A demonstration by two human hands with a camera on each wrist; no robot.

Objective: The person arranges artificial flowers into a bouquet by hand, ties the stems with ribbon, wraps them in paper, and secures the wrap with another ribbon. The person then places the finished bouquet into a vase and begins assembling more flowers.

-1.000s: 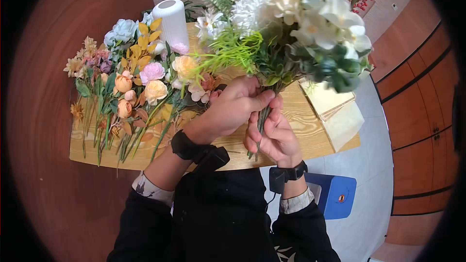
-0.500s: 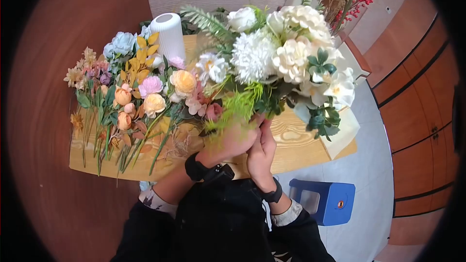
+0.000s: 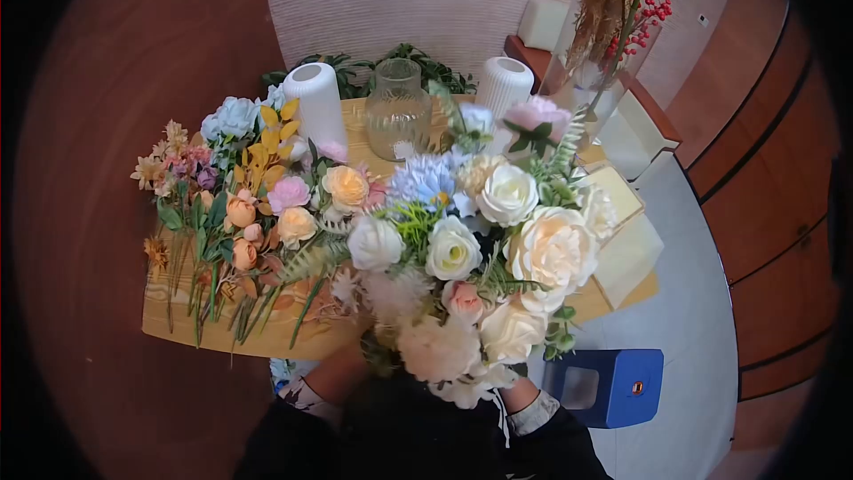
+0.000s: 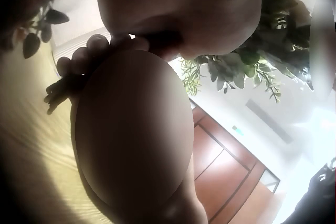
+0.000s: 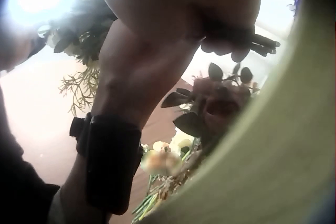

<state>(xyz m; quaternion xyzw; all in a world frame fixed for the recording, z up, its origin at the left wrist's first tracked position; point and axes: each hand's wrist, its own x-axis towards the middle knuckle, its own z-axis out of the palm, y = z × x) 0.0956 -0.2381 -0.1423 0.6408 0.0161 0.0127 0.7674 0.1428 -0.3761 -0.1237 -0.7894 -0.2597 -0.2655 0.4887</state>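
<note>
A large bouquet of artificial flowers, with white, cream, pink and blue blooms and green sprigs, is tilted toward my body over the table's front edge. It hides both hands in the head view; only the wrists show below it. The left hand and right hand are close together at the bundled stems. Curled fingers wrap the stems in the left wrist view, and the cut ends stick out past them. Both wrist views are dark around the hands.
Loose flower stems lie across the left of the wooden table. Behind stand a white ribbed vase, a glass vase and another white vase. Pale yellow sheets lie at right, above a blue stool.
The bouquet has come down and tipped toward my body, so different blooms face me. It now covers the hands, which showed gripping the stems earlier. The glass vase and second white vase have come into view.
</note>
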